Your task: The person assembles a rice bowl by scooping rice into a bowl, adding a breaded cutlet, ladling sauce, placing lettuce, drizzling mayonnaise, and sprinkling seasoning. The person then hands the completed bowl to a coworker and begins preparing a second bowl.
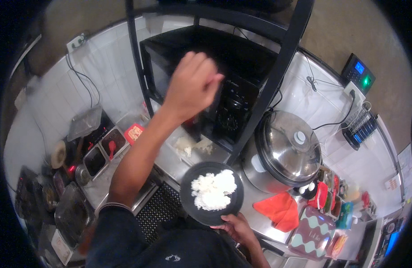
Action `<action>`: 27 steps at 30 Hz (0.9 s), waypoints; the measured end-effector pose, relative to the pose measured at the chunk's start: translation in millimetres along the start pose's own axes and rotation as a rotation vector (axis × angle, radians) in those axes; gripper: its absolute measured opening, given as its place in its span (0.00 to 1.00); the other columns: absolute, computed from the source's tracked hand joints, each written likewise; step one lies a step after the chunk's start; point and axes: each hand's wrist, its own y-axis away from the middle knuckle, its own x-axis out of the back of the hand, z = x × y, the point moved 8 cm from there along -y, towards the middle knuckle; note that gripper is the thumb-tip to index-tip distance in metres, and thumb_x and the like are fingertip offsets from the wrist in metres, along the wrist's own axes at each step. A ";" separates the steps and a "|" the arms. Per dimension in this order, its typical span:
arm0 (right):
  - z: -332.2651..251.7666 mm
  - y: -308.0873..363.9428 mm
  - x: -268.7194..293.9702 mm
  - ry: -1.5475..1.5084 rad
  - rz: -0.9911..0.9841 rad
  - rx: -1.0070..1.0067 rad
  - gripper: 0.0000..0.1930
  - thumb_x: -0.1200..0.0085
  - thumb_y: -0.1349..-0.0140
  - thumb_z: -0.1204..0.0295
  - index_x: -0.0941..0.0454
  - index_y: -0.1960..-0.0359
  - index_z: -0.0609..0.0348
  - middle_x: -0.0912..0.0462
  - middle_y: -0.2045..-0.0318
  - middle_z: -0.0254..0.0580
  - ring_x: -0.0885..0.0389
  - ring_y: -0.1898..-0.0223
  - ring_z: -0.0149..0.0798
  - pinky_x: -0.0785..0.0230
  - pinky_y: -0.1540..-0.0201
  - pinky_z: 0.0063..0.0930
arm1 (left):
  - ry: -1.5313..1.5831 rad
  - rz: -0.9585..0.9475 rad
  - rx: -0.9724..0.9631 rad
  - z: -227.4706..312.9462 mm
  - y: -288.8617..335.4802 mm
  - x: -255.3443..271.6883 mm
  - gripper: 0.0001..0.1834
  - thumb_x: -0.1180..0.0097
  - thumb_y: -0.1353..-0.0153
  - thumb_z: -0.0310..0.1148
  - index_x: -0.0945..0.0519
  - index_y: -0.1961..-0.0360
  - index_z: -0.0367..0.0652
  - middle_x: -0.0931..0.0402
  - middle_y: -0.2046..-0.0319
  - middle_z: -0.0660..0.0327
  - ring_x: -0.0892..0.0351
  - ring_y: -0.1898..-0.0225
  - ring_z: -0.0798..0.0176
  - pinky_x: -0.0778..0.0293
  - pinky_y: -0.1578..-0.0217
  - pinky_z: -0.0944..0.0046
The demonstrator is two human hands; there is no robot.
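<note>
My right hand (237, 228) grips the near rim of a round dark plate (186, 196), holding it level in front of my body. Several clumps of white rice (212, 190) lie on the plate. Raised high, my left hand (193, 82) is closed in a fist in front of a black microwave (235, 100) on a dark metal rack. Whatever the left fingers may hold is hidden behind the fist.
Right of the plate stands a large steel rice cooker (288, 149) beside an orange cloth (277, 211) and a patterned box (312, 232). Black rack posts (277, 85) frame the microwave. Sauce containers (103, 152) line the left counter.
</note>
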 end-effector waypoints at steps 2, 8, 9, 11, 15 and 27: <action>-10.8 -4.9 -20.0 0.033 -0.043 -0.065 0.25 0.52 0.32 0.77 0.41 0.37 0.78 0.28 0.40 0.59 0.23 0.42 0.54 0.24 0.41 0.57 | 0.083 0.286 -0.060 -0.4 40.0 50.7 0.17 0.29 0.50 0.27 0.31 0.77 0.41 0.33 0.75 0.58 0.36 0.73 0.54 0.38 0.70 0.56; -73.0 -46.2 -115.1 -0.017 -0.347 0.009 0.21 0.55 0.30 0.78 0.38 0.37 0.72 0.27 0.39 0.57 0.23 0.41 0.54 0.25 0.41 0.62 | 0.616 0.545 0.236 -112.7 134.1 177.1 0.12 0.61 0.33 0.35 0.34 0.70 0.38 0.34 0.68 0.56 0.31 0.60 0.57 0.32 0.46 0.49; -91.4 -58.5 -135.6 -0.006 -0.415 0.087 0.21 0.56 0.30 0.77 0.39 0.38 0.74 0.27 0.39 0.58 0.21 0.43 0.54 0.22 0.42 0.56 | 0.758 0.564 0.260 -134.4 141.7 186.5 0.12 0.61 0.32 0.37 0.36 0.72 0.42 0.36 0.69 0.58 0.35 0.61 0.59 0.35 0.42 0.51; -120.4 -98.1 -182.1 -0.042 -0.559 0.092 0.24 0.54 0.32 0.77 0.40 0.37 0.78 0.29 0.37 0.57 0.22 0.43 0.51 0.26 0.38 0.54 | 0.984 0.535 0.292 -164.1 152.9 198.1 0.13 0.61 0.31 0.39 0.35 0.71 0.44 0.36 0.67 0.58 0.34 0.57 0.58 0.39 0.37 0.51; -182.6 -184.0 -242.2 -0.047 -0.462 0.275 0.22 0.62 0.33 0.81 0.44 0.40 0.84 0.33 0.38 0.68 0.24 0.41 0.62 0.25 0.37 0.47 | 1.164 0.597 0.381 -195.3 167.3 204.9 0.13 0.60 0.30 0.40 0.35 0.70 0.45 0.35 0.64 0.58 0.34 0.52 0.58 0.47 0.31 0.51; -245.0 -281.4 -223.0 -0.038 -0.136 0.639 0.28 0.53 0.26 0.66 0.42 0.38 0.83 0.30 0.42 0.71 0.23 0.44 0.60 0.22 0.41 0.42 | 1.025 0.640 0.254 -159.7 165.1 166.5 0.12 0.57 0.36 0.38 0.40 0.76 0.48 0.37 0.68 0.57 0.37 0.58 0.56 0.45 0.34 0.43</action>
